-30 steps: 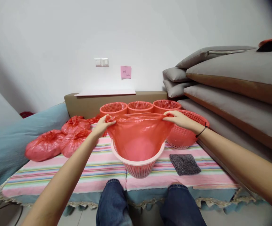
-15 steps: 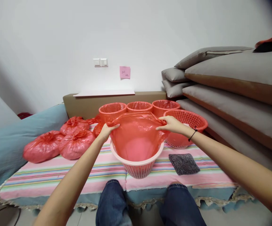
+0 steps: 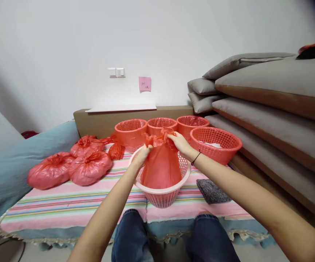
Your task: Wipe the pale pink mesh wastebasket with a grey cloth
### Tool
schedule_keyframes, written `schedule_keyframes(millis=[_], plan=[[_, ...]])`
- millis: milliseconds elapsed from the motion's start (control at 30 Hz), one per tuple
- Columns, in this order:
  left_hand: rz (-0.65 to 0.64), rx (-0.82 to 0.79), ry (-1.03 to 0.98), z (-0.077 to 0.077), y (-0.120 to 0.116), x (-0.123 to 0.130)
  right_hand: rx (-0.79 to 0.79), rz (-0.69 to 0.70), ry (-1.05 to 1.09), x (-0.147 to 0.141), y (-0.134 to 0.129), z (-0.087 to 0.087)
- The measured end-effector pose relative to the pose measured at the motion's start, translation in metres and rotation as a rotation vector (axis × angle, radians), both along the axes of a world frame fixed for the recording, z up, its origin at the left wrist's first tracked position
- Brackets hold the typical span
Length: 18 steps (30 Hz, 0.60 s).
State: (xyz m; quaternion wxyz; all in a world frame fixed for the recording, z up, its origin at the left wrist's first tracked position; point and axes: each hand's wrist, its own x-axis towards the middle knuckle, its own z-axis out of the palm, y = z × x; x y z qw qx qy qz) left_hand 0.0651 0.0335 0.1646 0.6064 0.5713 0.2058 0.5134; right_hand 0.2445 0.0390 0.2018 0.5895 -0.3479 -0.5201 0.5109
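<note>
A pink-white perforated basket [image 3: 161,199] stands in front of my knees on the striped cloth. Inside it hangs a translucent red plastic bag [image 3: 162,167], its top gathered above the rim. My left hand [image 3: 143,154] is closed on the left side of the bag's top, and my right hand [image 3: 179,142] grips the right side, with a dark band on that wrist. The bag's contents are hard to make out through the plastic.
Three red baskets [image 3: 131,131] line the back, and a larger red basket [image 3: 216,140] holds something white at right. Tied red bags [image 3: 90,169] lie at left. A dark grey folded cloth [image 3: 212,191] sits at right, near stacked grey cushions [image 3: 272,83].
Both hands have moved inward toward each other. The bag's mouth, spread wide before, is now bunched and narrow, and its sides have come away from the basket's rim.
</note>
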Motion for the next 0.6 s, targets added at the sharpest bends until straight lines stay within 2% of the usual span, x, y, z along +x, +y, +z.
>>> schedule_keyframes(millis=[67,167,233,300,367,433,467,500,567,600], plan=[[0.023,0.114,0.123,0.003,-0.003,-0.003,-0.027,0.005,0.038,-0.007,0.001,-0.002],[0.178,0.285,0.348,0.008,-0.004,0.003,-0.07,0.035,0.076,-0.017,-0.002,0.005],[0.265,0.337,0.434,0.012,-0.002,0.012,-0.063,0.085,0.054,-0.023,-0.008,0.015],[0.352,0.306,0.4,0.013,0.002,0.02,0.027,0.147,-0.075,-0.023,-0.02,0.023],[0.461,0.244,0.302,0.013,0.008,0.025,0.218,0.087,-0.264,-0.017,-0.038,0.024],[0.557,0.2,0.219,0.013,0.015,0.026,0.467,-0.12,-0.433,-0.006,-0.061,0.012],[0.589,0.183,0.189,0.014,0.019,0.026,0.598,-0.225,-0.51,-0.001,-0.074,0.0],[0.614,0.165,0.161,0.017,0.024,0.025,0.714,-0.268,-0.612,0.003,-0.086,-0.014],[0.672,0.125,0.09,0.032,0.033,0.024,0.901,-0.115,-0.892,0.007,-0.107,-0.046],[0.699,0.107,0.052,0.044,0.037,0.023,0.924,-0.066,-1.048,0.007,-0.115,-0.061]])
